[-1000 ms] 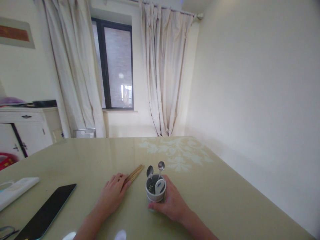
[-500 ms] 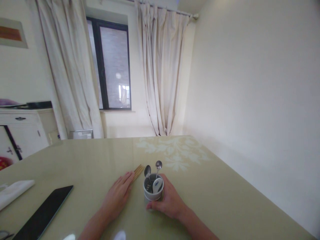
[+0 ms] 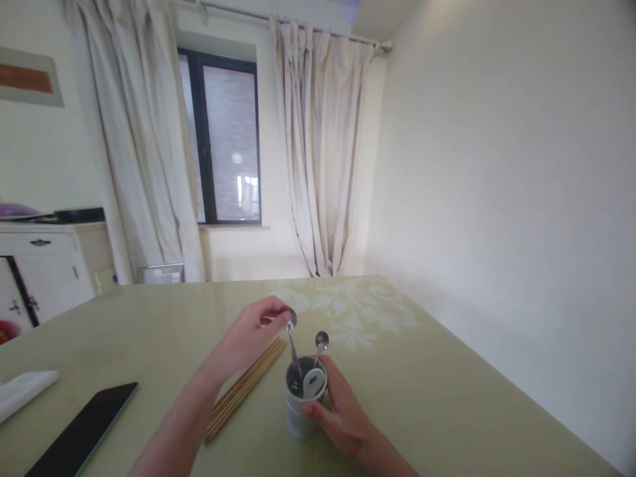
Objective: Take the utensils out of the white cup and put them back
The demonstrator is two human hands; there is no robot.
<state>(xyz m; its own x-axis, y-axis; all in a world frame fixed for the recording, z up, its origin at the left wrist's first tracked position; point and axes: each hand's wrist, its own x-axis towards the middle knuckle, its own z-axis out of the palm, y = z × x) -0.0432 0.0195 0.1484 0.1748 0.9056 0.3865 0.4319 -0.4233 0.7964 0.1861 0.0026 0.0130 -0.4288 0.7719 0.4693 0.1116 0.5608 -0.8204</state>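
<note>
My right hand (image 3: 345,407) is wrapped round a grey utensil cup (image 3: 297,421) from its right side. My left hand (image 3: 256,329) is closed, pinching the bowl of a metal spoon (image 3: 293,341) whose handle end is still down in the cup. A second metal spoon (image 3: 322,340) leans at the cup's back right, and a white spoon with a blue mark (image 3: 314,382) stands in front of it. Several wooden chopsticks (image 3: 247,391) lie bundled on the table beside the cup, partly behind my left forearm.
The table (image 3: 437,397) has a greenish glossy top with a pale leaf pattern. At the left lie a dark flat tablet-like object (image 3: 84,430) and a white object (image 3: 27,391). A wall (image 3: 521,199) borders the table's right edge; a white cabinet (image 3: 54,265) stands back left.
My left hand has left the chopsticks, moved up and right, and taken hold of the metal spoon, which now stands higher. The right hand still holds the cup.
</note>
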